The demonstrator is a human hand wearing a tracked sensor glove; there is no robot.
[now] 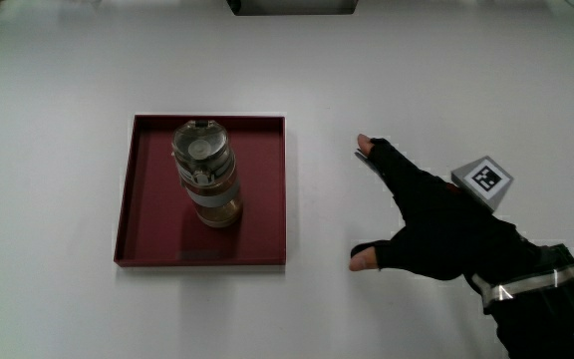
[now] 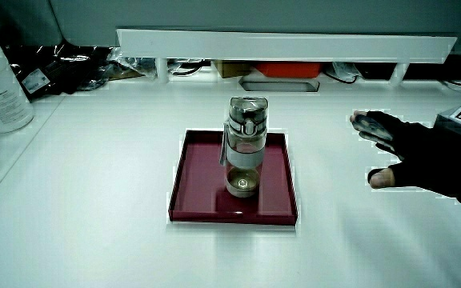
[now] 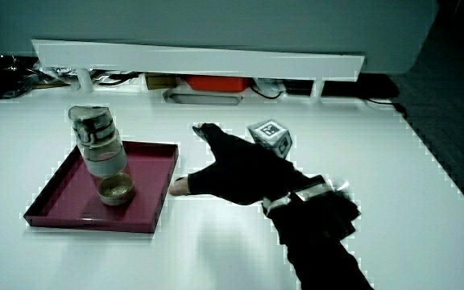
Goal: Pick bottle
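The hand, its forearm nearest the person, hovers over the bare table beside the dark red tray, its grip released, fingers spread and holding nothing. The bottle stands upright in the tray, apart from the hand, in both side views.

White table, dark red tray resting on it
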